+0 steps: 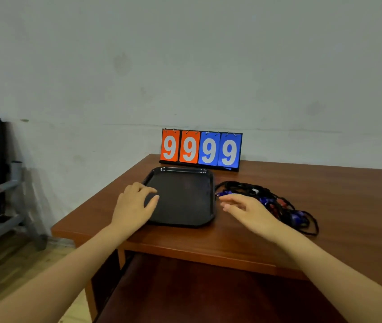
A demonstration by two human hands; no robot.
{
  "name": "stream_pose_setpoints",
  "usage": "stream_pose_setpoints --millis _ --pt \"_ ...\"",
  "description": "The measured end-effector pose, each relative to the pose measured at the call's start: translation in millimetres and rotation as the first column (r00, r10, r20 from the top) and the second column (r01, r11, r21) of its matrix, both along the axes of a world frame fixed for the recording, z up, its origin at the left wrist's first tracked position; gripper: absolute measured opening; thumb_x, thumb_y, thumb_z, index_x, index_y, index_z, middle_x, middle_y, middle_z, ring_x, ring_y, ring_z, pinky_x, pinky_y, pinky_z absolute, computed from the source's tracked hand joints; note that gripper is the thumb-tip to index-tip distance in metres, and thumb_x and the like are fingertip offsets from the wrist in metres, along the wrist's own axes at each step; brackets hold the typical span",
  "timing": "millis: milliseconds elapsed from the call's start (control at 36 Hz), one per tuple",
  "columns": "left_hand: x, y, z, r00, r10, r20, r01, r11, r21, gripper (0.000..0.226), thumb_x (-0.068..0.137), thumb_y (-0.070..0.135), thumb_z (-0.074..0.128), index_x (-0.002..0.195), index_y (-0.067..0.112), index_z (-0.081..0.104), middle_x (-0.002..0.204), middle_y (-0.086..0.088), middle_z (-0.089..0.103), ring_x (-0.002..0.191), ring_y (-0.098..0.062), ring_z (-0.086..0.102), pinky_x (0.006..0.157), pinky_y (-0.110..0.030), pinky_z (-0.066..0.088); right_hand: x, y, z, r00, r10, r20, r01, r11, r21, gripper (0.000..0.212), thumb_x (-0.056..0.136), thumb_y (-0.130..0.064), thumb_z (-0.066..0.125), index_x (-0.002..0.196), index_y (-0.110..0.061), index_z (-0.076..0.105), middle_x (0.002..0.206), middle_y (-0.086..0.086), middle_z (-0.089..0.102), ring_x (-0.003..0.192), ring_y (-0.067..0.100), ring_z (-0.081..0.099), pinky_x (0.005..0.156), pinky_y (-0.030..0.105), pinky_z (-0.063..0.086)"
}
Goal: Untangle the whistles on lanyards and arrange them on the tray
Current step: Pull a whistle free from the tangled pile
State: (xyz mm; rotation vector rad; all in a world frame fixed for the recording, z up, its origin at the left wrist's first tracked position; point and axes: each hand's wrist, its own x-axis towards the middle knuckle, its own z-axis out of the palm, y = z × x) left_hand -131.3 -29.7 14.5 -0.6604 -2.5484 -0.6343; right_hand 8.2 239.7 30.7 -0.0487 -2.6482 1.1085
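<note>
We note left hand (pixel 134 206) spread, resting on tray (pixel 185 201) at nine o'clock; right hand (pixel 248 210) spread, holding nothing, beside tangled lanyards (pixel 278 201) at three.

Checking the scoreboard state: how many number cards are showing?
4, side by side on the flip scoreboard behind the tray: two orange 9s on the left, two blue 9s on the right.

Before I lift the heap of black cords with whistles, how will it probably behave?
The heap of cords looks thin and looped, so it will likely hang floppy and come up as one clump. The small whistles seem light and may swing. Loose loops near the table edge could snag the fingers.
</note>
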Motion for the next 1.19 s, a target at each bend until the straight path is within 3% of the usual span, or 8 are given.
stream_pose_setpoints --millis 139,250,444,667,833,972,1111,1194 --pt "43 80 19 0.955 -0.266 0.129 0.266 0.964 0.014 0.022 0.096 0.04 0.049 0.109 0.032 0.065 0.104 0.011 0.058 0.096 -0.003 0.055 0.087 -0.027 0.048 26 50 28 0.989 -0.084 -0.119 0.089 0.995 0.035 0.017 0.096 -0.025 0.053 0.105 -0.034 0.065 0.101 -0.018 0.065 0.094 -0.003 0.062 0.074 0.012 0.047" --pt "77 140 16 0.906 -0.383 0.181 0.387 0.922 0.014 0.022 0.095 0.038 0.05 0.103 0.028 0.068 0.096 0.009 0.059 0.09 -0.008 0.057 0.085 -0.03 0.048 32 96 11 0.98 -0.142 -0.141 0.156 0.984 0.091 0.013 0.094 -0.03 0.056 0.099 -0.034 0.068 0.101 -0.017 0.066 0.096 0.003 0.06 0.085 0.024 0.049" --pt "76 210 -11 0.922 -0.325 0.21 0.366 0.91 -0.197 0.055 0.089 0.06 0.049 0.136 0.032 0.044 0.127 0.004 0.049 0.122 -0.016 0.044 0.094 -0.033 0.045 25 128 -29 0.996 -0.007 -0.087 0.044 0.904 0.425 0.053 0.074 -0.076 0.049 0.11 -0.041 0.064 0.111 -0.027 0.056 0.112 -0.003 0.044 0.099 0.023 0.035" --pt "52 262 -3 0.867 -0.391 0.308 0.419 0.908 -0.026 0.032 0.091 0.043 0.059 0.115 0.023 0.063 0.114 0.005 0.062 0.101 -0.01 0.058 0.088 -0.024 0.046 0 167 -15 0.953 -0.3 -0.05 0.283 0.81 0.513 0.025 0.092 -0.041 0.049 0.09 -0.03 0.071 0.104 -0.011 0.063 0.105 0.012 0.05 0.088 0.034 0.042" --pt "40 303 6 0.707 -0.537 0.46 0.385 0.838 0.386 0.032 0.093 0.035 0.06 0.117 0.015 0.066 0.103 -0.001 0.068 0.065 -0.007 0.059 0.057 -0.014 0.048 -32 191 -3 0.852 -0.509 -0.122 0.523 0.822 0.227 0.025 0.091 -0.034 0.047 0.085 -0.028 0.071 0.09 -0.01 0.068 0.093 0.014 0.061 0.085 0.037 0.052" --pt "31 318 -1 0.451 -0.729 0.515 0.275 0.662 0.697 0.026 0.093 0.03 0.06 0.108 0.013 0.071 0.084 -0.001 0.065 0.066 -0.008 0.05 0.06 -0.019 0.042 -46 204 -18 0.816 -0.54 -0.209 0.54 0.84 -0.062 0.025 0.094 -0.024 0.045 0.091 -0.027 0.07 0.099 -0.011 0.067 0.102 0.013 0.059 0.083 0.035 0.053" --pt "21 322 1 0.256 -0.834 0.489 0.055 0.518 0.854 0.018 0.092 0.014 0.062 0.103 0.003 0.071 0.083 -0.005 0.065 0.064 -0.007 0.052 0.055 -0.018 0.037 -45 211 -19 0.816 -0.543 -0.199 0.486 0.831 -0.272 0.025 0.097 -0.017 0.044 0.095 -0.025 0.067 0.099 -0.01 0.064 0.082 0.001 0.059 0.054 0.012 0.049" --pt "16 315 12 0.207 -0.84 0.501 -0.003 0.511 0.859 0.024 0.091 0.003 0.059 0.114 -0.002 0.064 0.084 -0.005 0.06 0.062 -0.006 0.047 0.053 -0.017 0.039 -42 207 -12 0.821 -0.521 -0.231 0.433 0.834 -0.341 0.024 0.097 -0.018 0.044 0.094 -0.028 0.066 0.101 -0.01 0.065 0.088 0.004 0.06 0.056 0.01 0.043"
